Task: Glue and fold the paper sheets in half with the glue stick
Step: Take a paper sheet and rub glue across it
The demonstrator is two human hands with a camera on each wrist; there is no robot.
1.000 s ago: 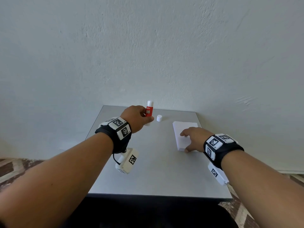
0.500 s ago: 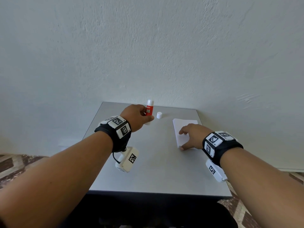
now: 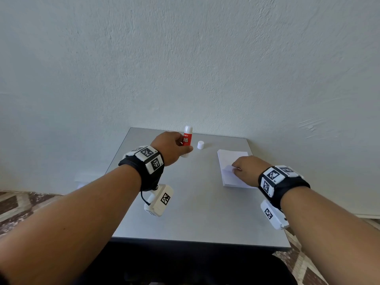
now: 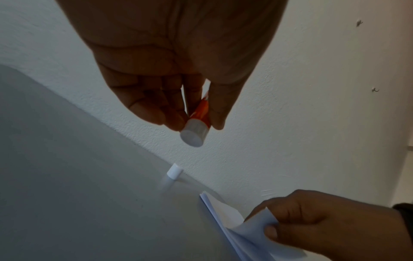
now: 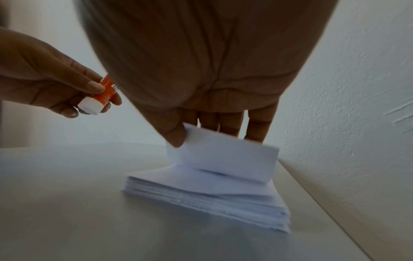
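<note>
My left hand (image 3: pixel 174 146) grips a red and white glue stick (image 3: pixel 187 138) upright above the back of the grey table (image 3: pixel 195 212); its white base (image 4: pixel 194 135) pokes out below my fingers. The stick's white cap (image 3: pixel 200 145) stands on the table to its right. A stack of white paper sheets (image 3: pixel 230 159) lies at the right. My right hand (image 3: pixel 247 170) pinches the top sheet (image 5: pixel 225 159) between thumb and fingers and lifts its near edge off the stack (image 5: pixel 205 196).
A white plastered wall (image 3: pixel 185 58) rises right behind the table's back edge. The table's right edge runs close beside the paper stack. Patterned floor tiles (image 3: pixel 18 204) show to either side below.
My right hand went from resting flat on the stack to pinching the top sheet and raising its edge. My left hand keeps the glue stick almost still.
</note>
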